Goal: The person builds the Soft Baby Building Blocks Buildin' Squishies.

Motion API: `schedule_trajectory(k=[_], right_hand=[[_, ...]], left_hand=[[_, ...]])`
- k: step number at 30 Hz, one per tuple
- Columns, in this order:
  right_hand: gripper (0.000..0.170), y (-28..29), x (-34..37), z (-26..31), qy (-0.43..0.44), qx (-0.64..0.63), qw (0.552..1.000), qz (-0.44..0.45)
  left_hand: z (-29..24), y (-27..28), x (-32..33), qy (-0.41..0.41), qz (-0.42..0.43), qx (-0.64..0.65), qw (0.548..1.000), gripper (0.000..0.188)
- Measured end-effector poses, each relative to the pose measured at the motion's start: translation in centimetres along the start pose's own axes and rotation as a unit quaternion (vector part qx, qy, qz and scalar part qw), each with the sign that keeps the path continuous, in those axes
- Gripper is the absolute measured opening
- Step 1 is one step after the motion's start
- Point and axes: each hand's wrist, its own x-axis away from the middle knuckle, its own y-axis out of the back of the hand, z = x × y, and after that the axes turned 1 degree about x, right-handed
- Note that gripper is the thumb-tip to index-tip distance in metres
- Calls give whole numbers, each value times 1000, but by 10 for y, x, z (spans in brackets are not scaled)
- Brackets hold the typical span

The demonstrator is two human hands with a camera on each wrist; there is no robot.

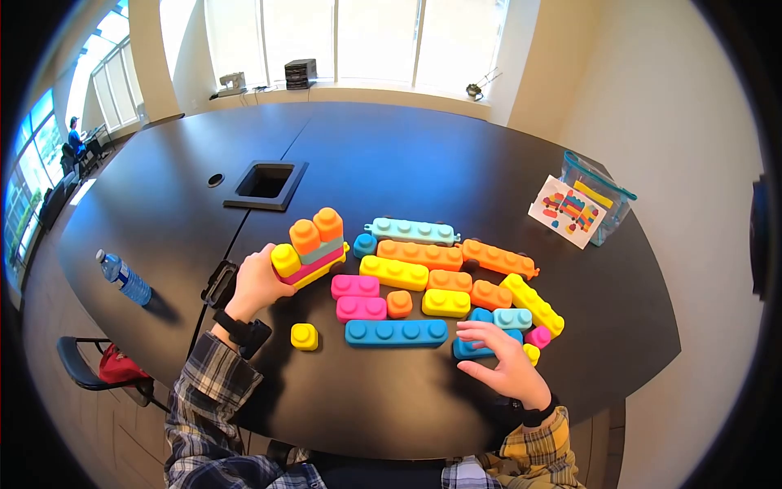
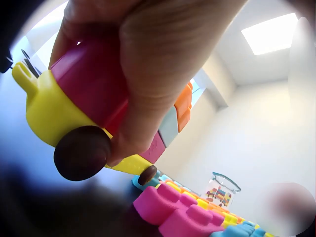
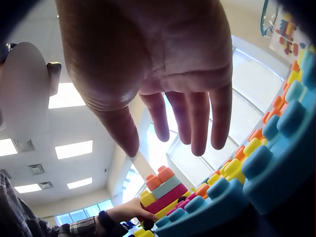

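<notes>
My left hand [image 1: 259,285] grips a toy block wagon [image 1: 314,265] at its left end. The wagon has a yellow base with dark wheels [image 2: 83,153], a magenta brick [image 2: 94,79], a light blue brick above that, and yellow and orange bricks on top. A single yellow brick [image 1: 305,337] lies nearer to me. My right hand [image 1: 511,368] hovers with spread, relaxed fingers over the right end of the loose bricks, close to a blue brick [image 1: 468,350]; its palm and fingers are bare of any object in the right wrist view.
Loose bricks spread over the middle of the black table [image 1: 423,399], among them a long blue brick [image 1: 396,333], with a light blue wheeled base [image 1: 412,231] behind. A picture card [image 1: 568,212] leans on a clear bag [image 1: 599,191]. A water bottle [image 1: 124,278] stands left.
</notes>
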Motion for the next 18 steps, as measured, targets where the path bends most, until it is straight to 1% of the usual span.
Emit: schedule_trajectory(k=[4,7,11,13,14,16,18], right_hand=[[39,0,0,-4,-8,15,1000,23],[38,0,-1,-6,3,45,999,25],[36,2,-2,-1,-13,53,998,29],[34,2,-6,1,17,41,998,36],[34,3,-8,4,16,41,998,36],[33,4,-14,12,48,27,998,24],[33,8,-20,18,55,37,998,17]], left_hand=[[4,-15,-7,18,7,-1,1000,59],[10,-26,-11,10,1,-3,1000,62],[10,-31,-14,9,3,8,1000,65],[10,-31,-15,7,10,17,1000,66],[10,-30,-14,9,17,25,1000,66],[11,-30,-15,10,24,31,999,66],[13,-31,-16,-1,33,36,999,68]])
